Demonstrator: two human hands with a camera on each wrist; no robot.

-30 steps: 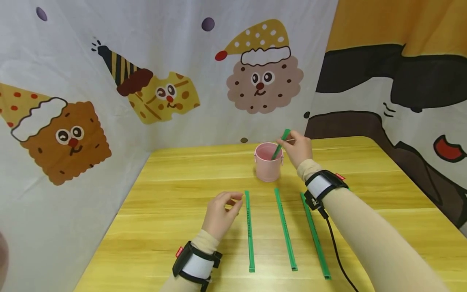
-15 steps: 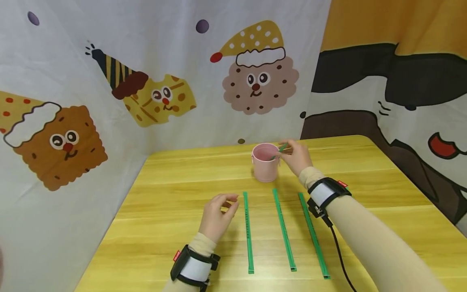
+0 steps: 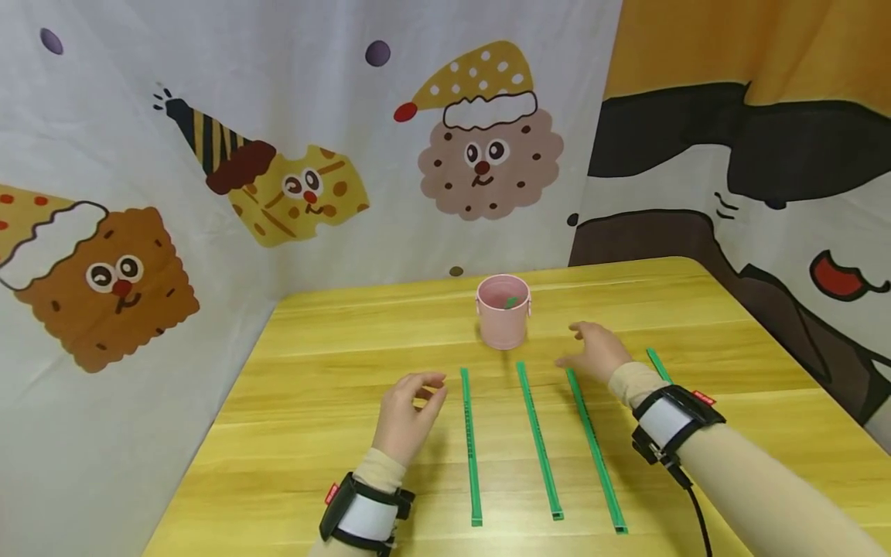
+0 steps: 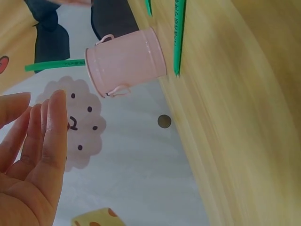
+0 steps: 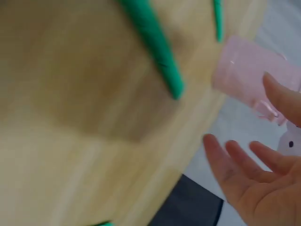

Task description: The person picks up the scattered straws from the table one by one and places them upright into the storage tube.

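Note:
A pink bucket point(image 3: 503, 329) stands upright toward the back of the table. One slim green stick with printed lettering point(image 4: 56, 65) leans out of its mouth in the left wrist view. Three more long green sticks lie in a row: left point(image 3: 470, 449), middle point(image 3: 539, 442) and right point(image 3: 595, 452). Another green stick point(image 3: 658, 364) is partly hidden by the right forearm. My right hand point(image 3: 600, 353), fingers spread and holding nothing, hovers by the far end of the right stick. My left hand point(image 3: 406, 418) holds nothing, its fingers loosely bent, left of the left stick.
The wooden table point(image 3: 334, 340) ends at a cloth backdrop point(image 3: 313, 116) printed with cartoon snacks. Both wrists wear black straps, and a black cable point(image 3: 699, 514) hangs from the right one.
My right hand has let go of a green stick, which now rests in the bucket, and has moved right and nearer. My left hand has stayed nearly still.

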